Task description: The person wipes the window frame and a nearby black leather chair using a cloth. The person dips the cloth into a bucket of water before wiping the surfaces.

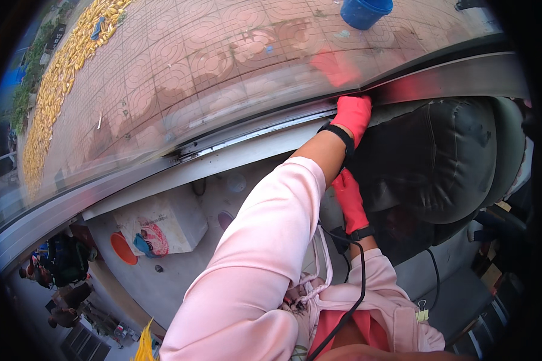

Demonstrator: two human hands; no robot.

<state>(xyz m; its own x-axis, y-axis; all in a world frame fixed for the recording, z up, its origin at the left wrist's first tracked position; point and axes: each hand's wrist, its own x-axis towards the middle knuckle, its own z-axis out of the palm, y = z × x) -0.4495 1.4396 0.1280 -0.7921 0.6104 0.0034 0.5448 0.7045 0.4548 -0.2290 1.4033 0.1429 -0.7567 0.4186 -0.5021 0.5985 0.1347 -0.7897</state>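
My left hand [354, 115], in a red rubber glove with a black band at the wrist, reaches to the metal track [257, 135] of a sliding window. Its fingertips are hidden against the lower edge of the window frame [438, 79], so I cannot see what they grip. The glove is mirrored in the window glass [271, 67]. Dark dirt specks lie along the track. Lower down, my right hand [350, 198], gloved the same way, is beside a black leather sofa [460, 153]. My left forearm is close above its fingertips, and no held object shows.
Beyond the glass are a blue bucket [366, 13] and corn cobs [67, 76] spread on paving. Indoors, a white box [176, 225] stands near an orange basin [123, 248]. A black cable [363, 270] hangs before my chest. The pale sill [226, 164] runs below the track.
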